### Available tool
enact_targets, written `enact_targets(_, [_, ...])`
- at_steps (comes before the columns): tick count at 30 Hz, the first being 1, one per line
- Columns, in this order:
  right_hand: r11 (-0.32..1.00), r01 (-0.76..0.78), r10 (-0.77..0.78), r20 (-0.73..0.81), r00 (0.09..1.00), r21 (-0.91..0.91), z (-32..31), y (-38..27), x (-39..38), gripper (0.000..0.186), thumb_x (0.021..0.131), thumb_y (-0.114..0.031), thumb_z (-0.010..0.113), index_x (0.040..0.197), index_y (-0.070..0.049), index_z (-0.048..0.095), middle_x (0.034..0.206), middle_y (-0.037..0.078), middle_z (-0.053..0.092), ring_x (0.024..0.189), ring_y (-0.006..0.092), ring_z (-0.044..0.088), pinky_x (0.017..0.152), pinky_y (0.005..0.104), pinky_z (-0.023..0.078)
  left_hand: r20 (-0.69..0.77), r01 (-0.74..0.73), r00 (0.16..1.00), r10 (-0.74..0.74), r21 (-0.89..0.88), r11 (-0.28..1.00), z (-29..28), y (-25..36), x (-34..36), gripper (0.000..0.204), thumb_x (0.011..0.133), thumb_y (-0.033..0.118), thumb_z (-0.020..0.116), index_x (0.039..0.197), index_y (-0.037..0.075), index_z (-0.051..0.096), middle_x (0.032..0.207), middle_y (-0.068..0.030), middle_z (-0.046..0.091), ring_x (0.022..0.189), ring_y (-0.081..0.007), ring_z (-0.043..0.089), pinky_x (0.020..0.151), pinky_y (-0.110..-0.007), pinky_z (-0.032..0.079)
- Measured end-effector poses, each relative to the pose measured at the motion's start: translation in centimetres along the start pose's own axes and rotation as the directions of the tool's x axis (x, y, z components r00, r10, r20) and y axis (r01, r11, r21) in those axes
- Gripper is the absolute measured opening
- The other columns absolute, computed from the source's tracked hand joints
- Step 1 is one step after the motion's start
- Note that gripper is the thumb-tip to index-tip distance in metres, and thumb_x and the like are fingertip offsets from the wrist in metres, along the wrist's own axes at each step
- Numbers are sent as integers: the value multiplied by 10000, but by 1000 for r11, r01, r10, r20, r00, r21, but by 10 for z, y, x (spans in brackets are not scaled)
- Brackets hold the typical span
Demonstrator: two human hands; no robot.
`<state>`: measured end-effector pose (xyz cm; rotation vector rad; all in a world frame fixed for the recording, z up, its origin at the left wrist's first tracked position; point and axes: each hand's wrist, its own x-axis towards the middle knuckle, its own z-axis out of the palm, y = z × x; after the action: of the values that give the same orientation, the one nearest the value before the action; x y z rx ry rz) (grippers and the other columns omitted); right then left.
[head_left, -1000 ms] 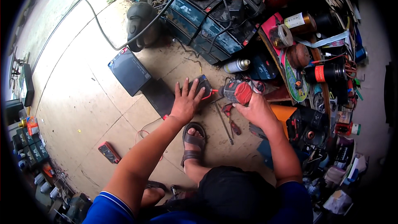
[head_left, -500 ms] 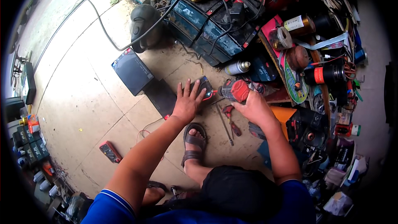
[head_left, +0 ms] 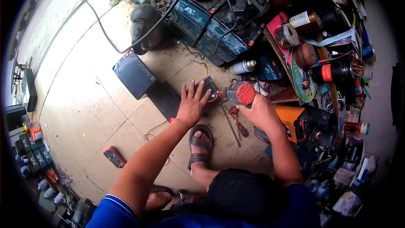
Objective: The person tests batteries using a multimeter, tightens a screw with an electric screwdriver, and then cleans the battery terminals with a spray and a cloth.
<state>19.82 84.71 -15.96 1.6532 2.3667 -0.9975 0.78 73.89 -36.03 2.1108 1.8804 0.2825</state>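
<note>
With its fingers spread, my left hand [head_left: 190, 109] lies flat on a small dark battery [head_left: 215, 88] on the tiled floor. My right hand [head_left: 263, 112] is wrapped round the grip of a red and grey power drill [head_left: 243, 93]. The drill's front end points left at the battery's near right end, where a red part and a small bright light show. Whether the bit touches the battery cannot be made out. Beside my left hand are a dark flat battery [head_left: 164, 100] and a larger grey-black battery [head_left: 134, 75].
A red multimeter [head_left: 114, 156] with leads lies left of my arm. Below the drill are a thin metal rod [head_left: 230, 126] and a screwdriver [head_left: 242, 130]. A spray can [head_left: 242, 67], large battery packs [head_left: 211, 29] and a cluttered shelf [head_left: 291, 69] border the right; a cable [head_left: 103, 31] arches over the floor.
The whole view has shifted slightly. My left hand stays flat on the battery, and the drill in my right hand stays at the battery's end.
</note>
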Motion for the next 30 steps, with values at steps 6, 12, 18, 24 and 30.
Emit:
enact_targets(6, [1000,-11,12,-30,999,25,-5,-1,-2,421,818,-218,823,1149,-7,671,1032,241,721,1017,455,672,896,465,540,49,39,998,-32,-151,988,-23,5,4,794,871,412,756,1567,182,449,1687,-199,273,1542,-494,218,1230,-686,131])
enact_targets(12, [997,-77,77,-32,997,-7,0,1,-8,435,814,-234,833,1133,14,670,1024,250,723,1011,452,680,893,469,538,-281,-82,960,1,-277,957,-32,13,27,555,850,322,774,1338,96,635,1435,-183,543,1451,-424,395,1201,-589,286])
enact_targets(18, [999,-1,5,-69,998,53,4,7,-9,419,832,-263,809,1147,-14,688,1002,262,728,989,458,685,859,502,548,-240,-89,970,26,-255,963,-7,13,62,256,797,270,743,982,93,746,979,-89,631,1036,-306,559,909,-426,445])
enact_targets(24, [997,-56,59,-51,997,50,1,8,-14,440,827,-277,818,1150,-8,686,983,267,725,985,463,681,850,500,543,-268,-71,963,-7,-279,958,-1,19,67,164,785,276,724,851,128,749,911,-58,636,1011,-291,558,881,-415,445])
enact_targets(30, [987,-24,42,-111,993,160,-7,-7,-23,414,826,-246,832,1131,-6,687,946,246,734,946,436,708,823,464,554,-308,-7,948,-83,-281,960,5,16,65,129,778,214,739,842,109,700,914,-76,632,983,-308,561,854,-424,456])
